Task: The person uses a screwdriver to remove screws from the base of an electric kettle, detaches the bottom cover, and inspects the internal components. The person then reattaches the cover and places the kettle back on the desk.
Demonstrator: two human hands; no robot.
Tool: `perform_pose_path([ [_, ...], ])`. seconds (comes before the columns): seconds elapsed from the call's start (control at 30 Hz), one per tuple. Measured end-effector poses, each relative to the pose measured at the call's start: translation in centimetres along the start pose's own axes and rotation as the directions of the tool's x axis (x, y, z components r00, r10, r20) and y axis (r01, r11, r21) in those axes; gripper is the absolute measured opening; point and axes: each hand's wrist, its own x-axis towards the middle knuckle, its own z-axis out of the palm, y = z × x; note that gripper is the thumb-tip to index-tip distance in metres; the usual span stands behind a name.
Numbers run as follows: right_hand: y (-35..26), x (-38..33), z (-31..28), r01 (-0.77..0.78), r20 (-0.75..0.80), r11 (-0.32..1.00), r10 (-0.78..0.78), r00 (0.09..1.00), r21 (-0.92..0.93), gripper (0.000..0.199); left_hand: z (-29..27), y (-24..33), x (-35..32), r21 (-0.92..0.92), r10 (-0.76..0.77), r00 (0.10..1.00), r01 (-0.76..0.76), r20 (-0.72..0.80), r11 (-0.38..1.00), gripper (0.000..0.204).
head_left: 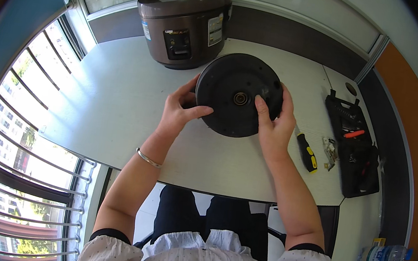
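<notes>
A round black appliance base with a metal connector at its centre is tilted up above the white table. My left hand grips its left rim, thumb across the face. My right hand holds its right rim, with the thumb pressed near the centre connector. A brown rice cooker stands just behind the base, at the table's far edge.
A black-and-yellow screwdriver lies on the table beside my right wrist. Further right sits an open black tool case with bits and a red tool. A water bottle lies low at the right. A barred window fills the left.
</notes>
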Motion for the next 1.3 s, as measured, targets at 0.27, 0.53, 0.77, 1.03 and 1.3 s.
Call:
perform_pose_path([
  [0.27, 0.3, -0.1, -0.1, -0.004, 0.0, 0.999, 0.004, 1.0, 0.034, 0.055, -0.4, -0.1, 0.1, -0.002, -0.015, 1.0, 0.016, 0.022, 1.0, 0.087],
  [0.53, 0.3, 0.0, 0.0, 0.012, -0.019, 1.0, -0.012, 1.0, 0.024, 0.054, -0.1, 0.0, 0.1, -0.041, -0.018, 1.0, 0.018, 0.013, 0.999, 0.084],
  [0.77, 0.0, 0.2, 0.1, 0.054, -0.046, 0.998, -0.055, 0.997, -0.029, 0.053, -0.1, 0.2, -0.1, -0.066, 0.003, 1.0, -0.001, 0.018, 0.998, 0.082],
  [1.03, 0.0, 0.3, 0.1, 0.049, -0.055, 0.997, -0.052, 0.997, -0.058, 0.051, -0.1, -0.3, -0.1, -0.074, 0.032, 0.999, -0.031, 0.012, 0.997, 0.083],
  [1.3, 0.3, 0.2, 0.2, 0.07, -0.071, 0.995, -0.075, 0.995, -0.07, 0.052, -0.9, -1.1, 0.2, -0.075, 0.074, 0.995, -0.069, 0.064, 0.995, 0.091],
])
